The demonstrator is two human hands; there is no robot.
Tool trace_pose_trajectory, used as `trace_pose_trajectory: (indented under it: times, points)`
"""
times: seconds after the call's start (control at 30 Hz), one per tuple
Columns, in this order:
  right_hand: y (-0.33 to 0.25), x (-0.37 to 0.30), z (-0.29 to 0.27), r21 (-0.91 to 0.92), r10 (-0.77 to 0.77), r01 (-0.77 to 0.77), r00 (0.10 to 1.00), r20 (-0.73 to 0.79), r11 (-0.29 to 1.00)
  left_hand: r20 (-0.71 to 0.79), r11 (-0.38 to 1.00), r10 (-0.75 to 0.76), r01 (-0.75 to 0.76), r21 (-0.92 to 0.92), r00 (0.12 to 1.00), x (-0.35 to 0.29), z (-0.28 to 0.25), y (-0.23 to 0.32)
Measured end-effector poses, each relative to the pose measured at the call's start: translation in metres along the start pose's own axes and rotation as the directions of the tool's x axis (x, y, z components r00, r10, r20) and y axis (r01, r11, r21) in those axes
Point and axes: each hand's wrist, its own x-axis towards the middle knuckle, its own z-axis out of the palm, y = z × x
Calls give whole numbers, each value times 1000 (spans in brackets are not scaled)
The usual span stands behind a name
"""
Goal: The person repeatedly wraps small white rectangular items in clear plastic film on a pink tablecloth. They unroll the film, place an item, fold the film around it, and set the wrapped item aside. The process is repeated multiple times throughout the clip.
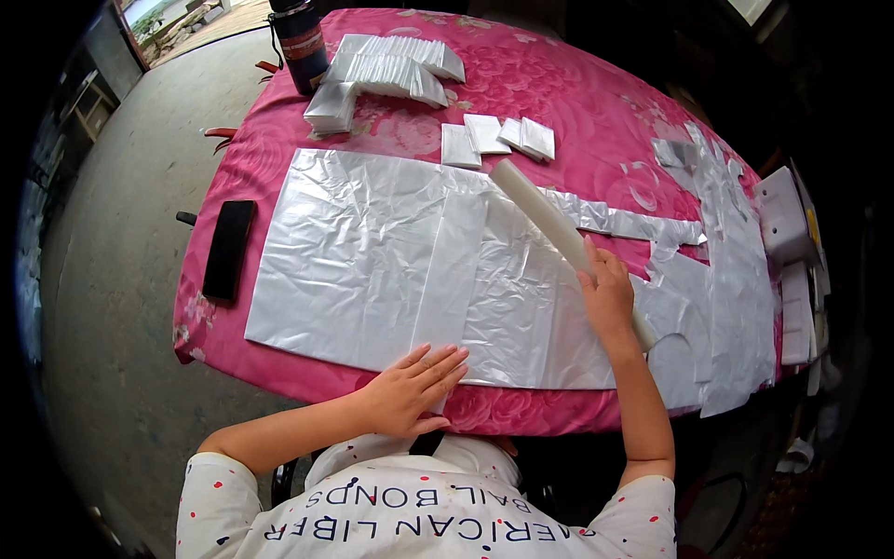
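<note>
A stack of shiny white plastic film bags [345,252] lies flat across the table, with a narrow folded strip [449,270] running over its middle. My left hand [410,389] rests palm down at the near edge of that strip, fingers stretched out and holding nothing. My right hand [607,287] is closed around a long, pale, translucent bar [540,210], which slants over the film from far left to near right. Its near end passes behind my right wrist.
Folded white plastic packets [386,74] sit at the far left, with several smaller ones [484,133] nearer the middle. A dark flask [300,47] and a black phone [229,252] are on the pink floral tablecloth [559,84]. Loose film scraps [736,279] cover the right side, beside white boxes [784,216].
</note>
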Motion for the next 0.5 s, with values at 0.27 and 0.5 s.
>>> trace_pose_trajectory:
  times: [0.27, 0.5]
  points:
    - [-107, -55, 26, 256, -483, 425, 844, 235, 868, 25, 972, -56, 49, 232, 998, -9, 21, 23]
    - [-99, 35, 73, 130, -471, 465, 882, 22, 876, 69, 953, -63, 39, 301, 996, -9, 23, 24]
